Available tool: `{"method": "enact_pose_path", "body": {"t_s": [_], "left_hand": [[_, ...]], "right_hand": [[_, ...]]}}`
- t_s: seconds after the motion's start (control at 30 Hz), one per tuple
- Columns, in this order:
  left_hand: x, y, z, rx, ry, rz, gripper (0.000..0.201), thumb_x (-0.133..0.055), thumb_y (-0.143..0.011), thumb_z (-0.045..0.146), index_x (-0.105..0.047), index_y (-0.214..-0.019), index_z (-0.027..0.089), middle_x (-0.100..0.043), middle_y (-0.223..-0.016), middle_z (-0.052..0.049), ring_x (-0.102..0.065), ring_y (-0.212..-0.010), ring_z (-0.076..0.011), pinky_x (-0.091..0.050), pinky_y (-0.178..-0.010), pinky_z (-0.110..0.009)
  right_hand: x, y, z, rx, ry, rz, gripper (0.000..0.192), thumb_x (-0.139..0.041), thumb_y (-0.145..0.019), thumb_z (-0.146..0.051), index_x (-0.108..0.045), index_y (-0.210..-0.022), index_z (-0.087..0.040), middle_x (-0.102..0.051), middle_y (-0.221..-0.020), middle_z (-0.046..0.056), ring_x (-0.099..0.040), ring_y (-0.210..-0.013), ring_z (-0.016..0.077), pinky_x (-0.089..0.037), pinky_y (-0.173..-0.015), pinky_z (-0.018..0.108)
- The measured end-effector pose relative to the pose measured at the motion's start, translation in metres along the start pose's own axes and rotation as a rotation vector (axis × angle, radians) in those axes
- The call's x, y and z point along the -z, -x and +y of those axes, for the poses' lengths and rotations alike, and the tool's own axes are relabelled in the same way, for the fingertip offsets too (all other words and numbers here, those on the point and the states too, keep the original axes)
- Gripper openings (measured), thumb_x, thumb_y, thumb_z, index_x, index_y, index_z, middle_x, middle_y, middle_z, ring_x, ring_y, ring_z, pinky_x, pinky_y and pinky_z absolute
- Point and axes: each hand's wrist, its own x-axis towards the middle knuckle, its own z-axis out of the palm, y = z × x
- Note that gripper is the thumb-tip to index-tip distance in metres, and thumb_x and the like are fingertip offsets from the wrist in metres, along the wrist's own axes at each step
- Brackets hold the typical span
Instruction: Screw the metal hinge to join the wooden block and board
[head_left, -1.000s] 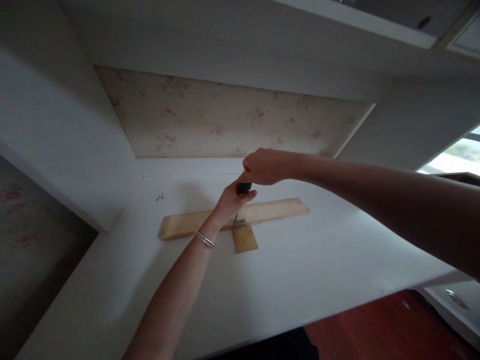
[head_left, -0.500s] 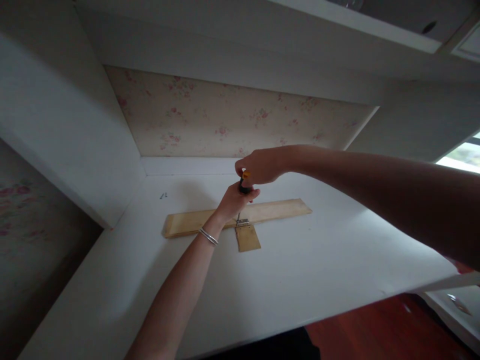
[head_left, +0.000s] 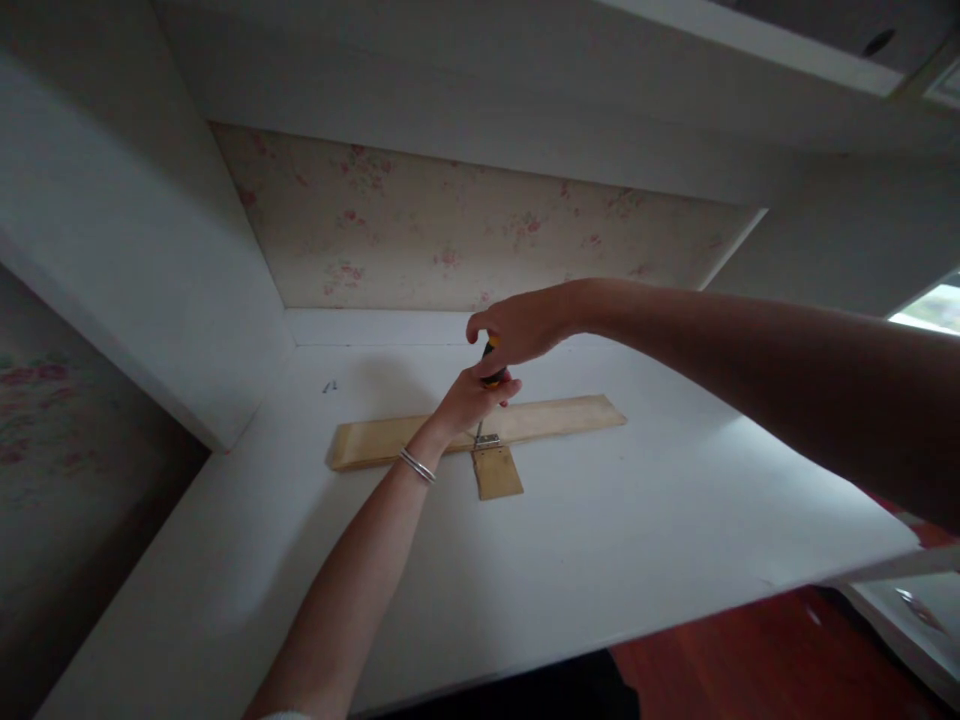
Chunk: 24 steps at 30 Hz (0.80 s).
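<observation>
Two bare forearms are seen, without sleeves over them. Thin silver bangles (head_left: 417, 465) are worn on the wrist of the left hand (head_left: 469, 400). No ring or band is seen on the right hand (head_left: 517, 325).

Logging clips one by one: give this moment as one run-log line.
left hand: steadies screwdriver | right hand: grips its handle | tip: at hinge joining plank and block | desk
</observation>
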Motion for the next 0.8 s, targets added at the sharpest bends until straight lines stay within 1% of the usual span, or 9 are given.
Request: {"method": "enact_pose_path", "body": {"t_s": [0.13,0.2,0.3,0.43,0.5,0.57,0.63,0.7,0.8], "left_hand": [[-0.001,0.000,0.000,-0.006,-0.001,-0.006,0.026,-0.062,-0.076,0.041,-0.055,-0.069,0.017,-0.056,-0.064,0.001,-0.053,-0.060,-0.0120,-0.042,-0.062,-0.027],[-0.001,0.000,0.000,0.012,0.000,0.003,0.026,-0.063,-0.075,0.041,-0.056,-0.068,0.017,-0.057,-0.064,0.000,-0.053,-0.060,-0.0121,-0.042,-0.061,-0.027],[0.000,-0.001,-0.001,0.015,0.020,0.031,0.026,-0.063,-0.075,0.041,-0.056,-0.069,0.016,-0.058,-0.065,0.000,-0.053,-0.059,-0.0121,-0.042,-0.060,-0.027],[0.000,-0.002,-0.004,-0.017,0.037,0.016,0.027,-0.063,-0.075,0.043,-0.056,-0.069,0.017,-0.056,-0.064,0.001,-0.053,-0.060,-0.0119,-0.043,-0.062,-0.027],[-0.001,-0.002,-0.004,0.000,0.030,0.023,0.028,-0.064,-0.074,0.043,-0.057,-0.070,0.017,-0.057,-0.064,0.001,-0.053,-0.059,-0.0120,-0.043,-0.061,-0.027],[-0.001,-0.002,-0.004,0.021,0.031,0.034,0.028,-0.065,-0.073,0.043,-0.058,-0.071,0.016,-0.058,-0.065,0.000,-0.053,-0.058,-0.0120,-0.043,-0.060,-0.027],[-0.001,-0.001,-0.003,0.015,0.045,0.030,0.027,-0.065,-0.072,0.042,-0.057,-0.071,0.016,-0.058,-0.066,0.000,-0.053,-0.059,-0.0118,-0.043,-0.060,-0.026],[-0.002,-0.001,-0.003,-0.003,0.055,0.014,0.026,-0.064,-0.073,0.041,-0.056,-0.070,0.017,-0.057,-0.066,0.001,-0.053,-0.060,-0.0116,-0.043,-0.061,-0.026],[-0.002,-0.001,-0.004,0.013,0.042,0.017,0.025,-0.063,-0.074,0.041,-0.057,-0.070,0.016,-0.057,-0.065,0.001,-0.054,-0.059,-0.0117,-0.042,-0.059,-0.025]], "right_hand": [[-0.002,-0.004,0.001,-0.067,0.073,-0.076,0.035,-0.056,-0.079,-0.047,-0.070,-0.075,-0.016,-0.058,-0.053,0.002,-0.058,-0.056,0.0168,-0.042,-0.061,0.032],[-0.004,-0.006,0.003,0.016,0.027,-0.067,0.026,-0.065,-0.072,-0.038,-0.070,-0.086,-0.017,-0.060,-0.057,-0.001,-0.058,-0.056,0.0155,-0.042,-0.060,0.029],[-0.004,-0.007,0.004,0.054,-0.118,-0.003,0.039,-0.073,-0.064,-0.037,-0.066,-0.099,-0.020,-0.063,-0.065,-0.003,-0.059,-0.058,0.0141,-0.042,-0.060,0.027],[-0.003,-0.004,0.001,-0.079,-0.058,-0.034,0.030,-0.063,-0.075,-0.046,-0.068,-0.072,-0.016,-0.058,-0.053,0.002,-0.058,-0.054,0.0172,-0.043,-0.061,0.032],[-0.002,-0.001,-0.001,-0.030,0.009,-0.057,0.023,-0.066,-0.073,-0.037,-0.070,-0.084,-0.017,-0.060,-0.055,0.002,-0.058,-0.056,0.0176,-0.042,-0.062,0.032],[0.000,0.002,-0.003,0.045,0.020,-0.056,0.041,-0.069,-0.070,-0.032,-0.065,-0.110,-0.021,-0.065,-0.065,0.000,-0.059,-0.061,0.0169,-0.042,-0.061,0.030],[0.001,0.004,-0.005,0.037,0.005,-0.057,0.053,-0.066,-0.073,-0.039,-0.057,-0.123,-0.024,-0.067,-0.071,0.000,-0.060,-0.062,0.0167,-0.043,-0.061,0.029],[0.002,0.005,-0.006,-0.049,0.040,-0.086,0.047,-0.053,-0.081,-0.048,-0.061,-0.117,-0.018,-0.066,-0.068,0.004,-0.060,-0.060,0.0177,-0.043,-0.060,0.031],[0.002,0.004,-0.005,-0.067,0.110,-0.116,0.038,-0.049,-0.084,-0.040,-0.067,-0.103,-0.012,-0.068,-0.073,0.010,-0.061,-0.064,0.0198,-0.042,-0.060,0.032]]}}
